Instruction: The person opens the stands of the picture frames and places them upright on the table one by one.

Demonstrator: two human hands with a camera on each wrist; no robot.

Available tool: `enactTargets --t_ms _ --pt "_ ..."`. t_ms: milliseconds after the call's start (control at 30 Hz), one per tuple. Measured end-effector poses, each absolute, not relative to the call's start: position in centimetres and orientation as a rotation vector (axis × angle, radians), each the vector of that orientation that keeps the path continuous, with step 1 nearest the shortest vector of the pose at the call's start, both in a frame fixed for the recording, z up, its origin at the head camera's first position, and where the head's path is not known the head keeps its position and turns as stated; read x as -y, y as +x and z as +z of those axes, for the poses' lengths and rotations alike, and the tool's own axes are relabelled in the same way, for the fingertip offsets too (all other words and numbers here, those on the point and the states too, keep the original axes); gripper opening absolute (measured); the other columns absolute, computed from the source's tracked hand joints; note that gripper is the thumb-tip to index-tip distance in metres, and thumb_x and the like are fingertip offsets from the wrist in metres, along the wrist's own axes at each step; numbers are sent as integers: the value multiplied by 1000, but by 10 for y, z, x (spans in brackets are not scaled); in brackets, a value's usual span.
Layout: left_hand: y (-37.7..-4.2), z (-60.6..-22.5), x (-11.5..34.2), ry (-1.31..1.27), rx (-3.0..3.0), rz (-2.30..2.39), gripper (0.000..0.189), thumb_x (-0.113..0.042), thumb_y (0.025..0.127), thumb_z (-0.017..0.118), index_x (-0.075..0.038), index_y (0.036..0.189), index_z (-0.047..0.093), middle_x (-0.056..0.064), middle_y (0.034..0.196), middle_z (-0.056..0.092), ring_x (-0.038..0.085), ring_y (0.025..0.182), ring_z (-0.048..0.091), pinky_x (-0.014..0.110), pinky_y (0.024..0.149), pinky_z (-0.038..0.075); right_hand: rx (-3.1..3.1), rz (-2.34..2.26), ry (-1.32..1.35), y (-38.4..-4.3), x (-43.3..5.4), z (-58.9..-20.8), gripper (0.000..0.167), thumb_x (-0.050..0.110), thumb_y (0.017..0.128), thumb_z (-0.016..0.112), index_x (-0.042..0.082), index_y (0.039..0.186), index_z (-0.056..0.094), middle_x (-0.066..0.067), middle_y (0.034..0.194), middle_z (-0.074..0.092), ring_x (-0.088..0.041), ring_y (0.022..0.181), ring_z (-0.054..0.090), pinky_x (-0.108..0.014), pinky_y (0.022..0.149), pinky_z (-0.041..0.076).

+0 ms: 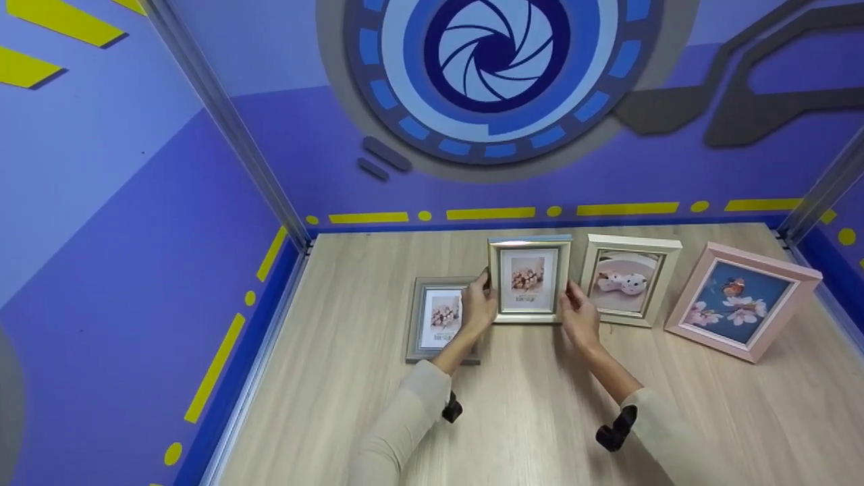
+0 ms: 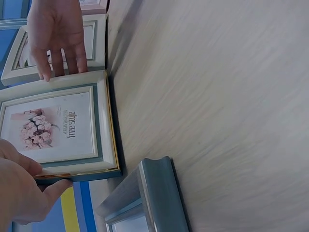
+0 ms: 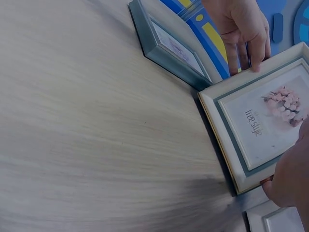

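The left hand (image 1: 478,309) and right hand (image 1: 582,317) hold opposite sides of a gold-edged cream picture frame (image 1: 529,282), each grip narrowed round its edge. It stands upright mid-far on the wooden surface (image 1: 523,412), between a grey photo frame (image 1: 437,324) left and a cream photo frame (image 1: 624,281) right; a pink photo frame (image 1: 741,304) stands farther right.
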State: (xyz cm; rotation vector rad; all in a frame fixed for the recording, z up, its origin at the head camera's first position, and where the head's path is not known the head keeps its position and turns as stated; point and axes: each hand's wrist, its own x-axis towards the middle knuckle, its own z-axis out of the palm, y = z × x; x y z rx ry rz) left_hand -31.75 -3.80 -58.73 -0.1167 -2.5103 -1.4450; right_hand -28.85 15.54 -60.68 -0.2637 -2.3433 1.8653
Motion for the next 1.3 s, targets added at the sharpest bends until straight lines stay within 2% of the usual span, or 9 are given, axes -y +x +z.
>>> enactTargets --t_ms 200,433,667,900,1000,1067,1133,1200,1300 --pt "-320 -587 38 -141 2527 -1422 40 4 94 59 11 134 60 30 125 68 40 114 69 43 100 57 2399 1920 -228 -286 -158 -608 56 8 108 41 -3 160 23 -29 162 31 -42 149 36 -48 122 34" --pt "-320 -588 38 -188 2491 -1347 26 6 93 60 9 117 67 28 106 74 39 102 73 45 89 61 2427 1954 -130 -282 -160 -606 59 7 108 42 -4 160 17 -30 164 23 -45 151 30 -49 123 31" --pt "-317 -588 38 -153 2547 -1357 32 2 94 60 11 124 66 28 115 73 39 110 71 45 97 58 2411 1982 -29 -280 -164 -606 61 2 107 43 -7 160 14 -32 165 18 -47 152 25 -46 124 28" --pt "-314 -588 40 -170 2591 -1367 21 2 93 60 7 111 69 24 102 74 36 102 72 44 91 59 2455 1947 -60 -274 -165 -607 65 2 105 45 -3 161 13 -27 166 18 -42 153 26 -42 123 30" --pt "-312 -585 40 -178 2618 -1383 27 2 93 59 9 118 67 27 106 73 38 104 70 43 94 59 2441 1916 -57 -270 -166 -607 63 0 104 46 -5 160 17 -28 165 24 -43 151 31 -45 123 32" --pt "-310 -583 41 -166 2638 -1394 36 1 93 59 12 128 62 29 115 71 40 111 69 43 98 57 2428 1880 -79 -268 -166 -606 58 0 104 46 -5 158 26 -28 162 33 -42 148 37 -46 122 35" --pt "-309 -581 42 -155 2647 -1392 42 0 93 60 12 133 59 30 119 70 40 114 69 43 101 56 2408 1837 -117 -266 -166 -605 52 0 103 47 -6 154 37 -28 156 44 -40 143 45 -36 118 42" --pt "-308 -579 44 -152 2646 -1395 45 -1 93 60 13 135 57 30 120 70 39 114 69 42 101 56 2390 1803 -164 -263 -166 -604 46 1 103 48 -5 149 46 -27 148 52 -38 137 52 -22 106 46" --pt "-307 -576 47 -146 2646 -1397 45 -3 93 60 13 135 57 27 119 72 37 112 71 41 101 57 2352 1781 -214 -260 -166 -603 40 0 102 50 -4 141 53 -26 141 58 -36 129 57 -8 89 41"
